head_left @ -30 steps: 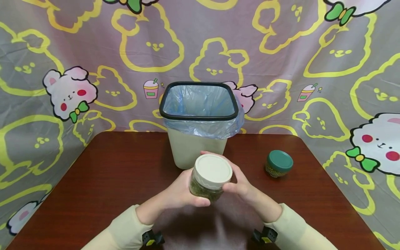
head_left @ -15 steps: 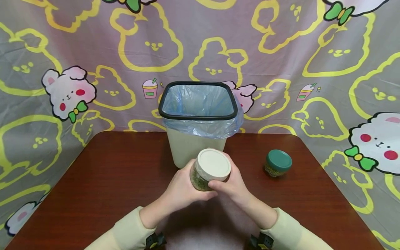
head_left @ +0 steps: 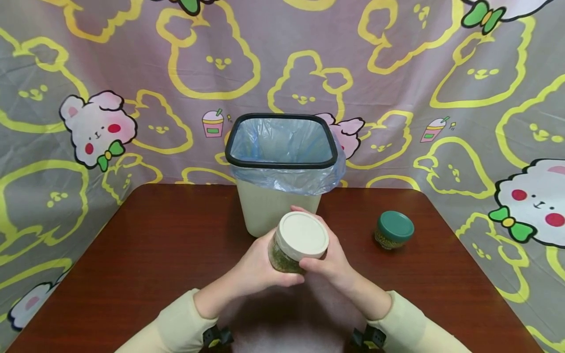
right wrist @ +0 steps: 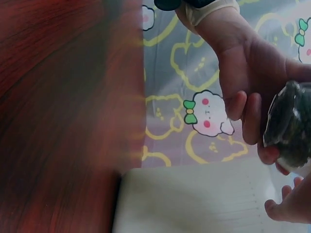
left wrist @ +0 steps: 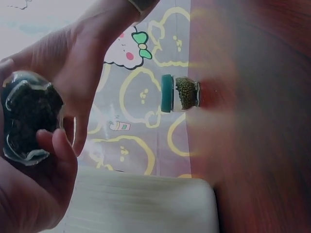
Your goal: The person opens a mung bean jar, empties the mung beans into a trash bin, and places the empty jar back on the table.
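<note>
Compared with a second ago, the right hand [head_left: 333, 262] has turned a little about the white-lidded jar [head_left: 282, 261]: its thumb now lies farther across the near edge of the lid [head_left: 304, 235], while its fingertips at the back have shifted right. That looks like a twisting grip on the lid, which is still on. Both hands hold the jar up above the near part of the table [head_left: 176, 245], slightly tilted. The left hand [head_left: 256, 267] cups the glass, thumb along the near side; the fingers of both hands curl round the jar, though the head view hides most of them. Dark green contents show through the glass. Just beyond the hands stands a pale bin [head_left: 260, 208] with a blue plastic liner [head_left: 287, 181] folded over its black rim; it would block reaching straight forward. Well apart to the right, a green-lidded jar [head_left: 394, 230] of small round grains stands upright, out of the way. Behind everything hangs a cartoon-printed cloth [head_left: 397, 88].
</note>
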{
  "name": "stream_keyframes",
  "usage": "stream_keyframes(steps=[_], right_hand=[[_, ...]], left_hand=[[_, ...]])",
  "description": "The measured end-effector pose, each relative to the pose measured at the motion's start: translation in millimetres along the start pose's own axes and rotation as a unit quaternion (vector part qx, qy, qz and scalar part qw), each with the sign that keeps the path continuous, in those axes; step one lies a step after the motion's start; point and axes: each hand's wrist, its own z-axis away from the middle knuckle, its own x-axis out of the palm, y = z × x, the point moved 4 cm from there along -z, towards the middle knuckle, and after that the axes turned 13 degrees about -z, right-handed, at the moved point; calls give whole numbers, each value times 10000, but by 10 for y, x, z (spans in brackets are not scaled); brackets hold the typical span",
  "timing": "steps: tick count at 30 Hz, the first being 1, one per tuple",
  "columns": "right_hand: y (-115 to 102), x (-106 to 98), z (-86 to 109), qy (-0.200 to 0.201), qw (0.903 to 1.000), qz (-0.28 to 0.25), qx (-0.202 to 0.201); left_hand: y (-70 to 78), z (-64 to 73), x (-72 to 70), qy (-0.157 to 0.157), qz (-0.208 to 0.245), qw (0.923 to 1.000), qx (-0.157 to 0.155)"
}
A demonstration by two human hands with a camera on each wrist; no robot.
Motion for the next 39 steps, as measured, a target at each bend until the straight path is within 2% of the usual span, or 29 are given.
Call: stream_keyframes(steps=[4,8,14,17,23,28,32,39], right_hand=[[-18,-17,-4,-331,9994,-85,-106],[-64,-28,-32,-597,9964,-527,-296],[-158,-81,-97,-579,9949,-667,-487],[-175,-121,-104,-476,9961,-544,-508],[-199,-204,-86,-165,9983,-380,-412],[-236,-308,-21,309,9987,-261,-325],[-263,-406,36,582,9979,123,-262],[-243,-594,159,1031,9934,419,291]], left_hand=[[15,-11,-5,-340,291,9988,181],[-2,-19,-6,-688,642,9951,318],[-83,-15,-16,-720,863,9935,186],[-94,-14,-26,-663,830,9942,154],[-81,-6,-51,-464,661,9963,309],[-80,11,-74,-273,564,9973,382],[-99,27,-88,-153,523,9974,462],[-143,67,-104,-129,447,9981,411]])
